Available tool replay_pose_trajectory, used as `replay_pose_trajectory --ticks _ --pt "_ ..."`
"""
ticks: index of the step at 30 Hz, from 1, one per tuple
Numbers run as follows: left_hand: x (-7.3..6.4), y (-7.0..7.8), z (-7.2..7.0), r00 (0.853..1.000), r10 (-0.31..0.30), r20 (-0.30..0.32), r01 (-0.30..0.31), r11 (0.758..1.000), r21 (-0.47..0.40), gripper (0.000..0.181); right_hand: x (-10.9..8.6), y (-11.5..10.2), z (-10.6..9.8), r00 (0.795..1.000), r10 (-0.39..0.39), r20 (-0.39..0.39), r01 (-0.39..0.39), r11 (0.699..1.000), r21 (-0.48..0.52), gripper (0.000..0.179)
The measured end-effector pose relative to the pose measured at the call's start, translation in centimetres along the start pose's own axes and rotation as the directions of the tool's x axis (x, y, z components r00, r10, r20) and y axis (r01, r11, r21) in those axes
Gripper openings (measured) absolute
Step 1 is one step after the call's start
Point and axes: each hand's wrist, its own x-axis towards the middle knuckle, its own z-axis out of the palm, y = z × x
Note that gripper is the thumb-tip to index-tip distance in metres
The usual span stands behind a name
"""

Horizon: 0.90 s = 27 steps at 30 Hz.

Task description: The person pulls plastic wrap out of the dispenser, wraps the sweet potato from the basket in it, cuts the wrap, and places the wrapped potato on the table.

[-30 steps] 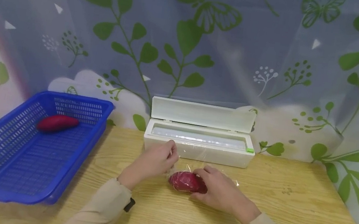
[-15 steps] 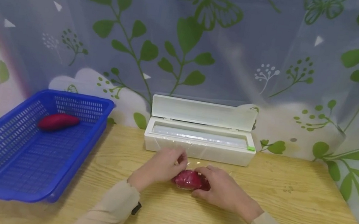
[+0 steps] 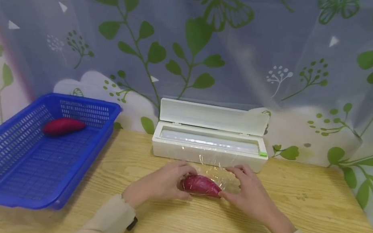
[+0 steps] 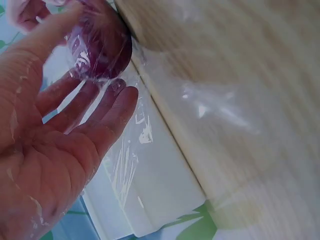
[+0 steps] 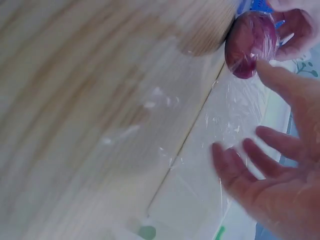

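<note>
Film (image 3: 216, 172) clung to the red tuber (image 3: 202, 185); I saw the left hand (image 3: 166, 180) grip it, right hand (image 3: 255, 193) wide, thumb apparently touching.

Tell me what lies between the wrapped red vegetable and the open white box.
Clear film over a strip of wooden table, between the red vegetable and white box; the head view shows it.
</note>
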Motion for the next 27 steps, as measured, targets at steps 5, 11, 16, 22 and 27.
replay_pose_trajectory --ticks 5,11,16,22,27 --pt "-0.1 -0.1 0.5 1.0 0.002 0.012 -0.002 1.0 0.025 0.075 0.0 0.2 0.6 0.991 -0.032 0.131 0.037 0.999 -0.035 0.075" --pt "0.7 0.2 0.9 1.0 0.023 -0.016 -0.022 0.999 0.044 0.065 1.1 -0.4 1.4 0.977 -0.064 0.205 0.059 0.998 0.03 0.058" --pt "1.0 0.4 1.0 0.998 0.059 -0.02 -0.058 0.997 0.059 0.063 1.4 -0.5 1.3 0.987 -0.036 0.157 0.029 0.999 0.045 0.049" --pt "0.9 -0.2 0.6 0.998 0.06 -0.022 -0.061 0.998 -0.019 0.061 0.8 -0.5 0.3 0.998 0.033 0.048 -0.033 0.999 -0.011 0.082" --pt "1.1 -0.7 0.2 1.0 0.003 -0.021 -0.007 0.984 -0.178 0.052 0.8 -0.4 0.5 0.996 -0.043 0.079 0.042 0.999 0.006 0.066"
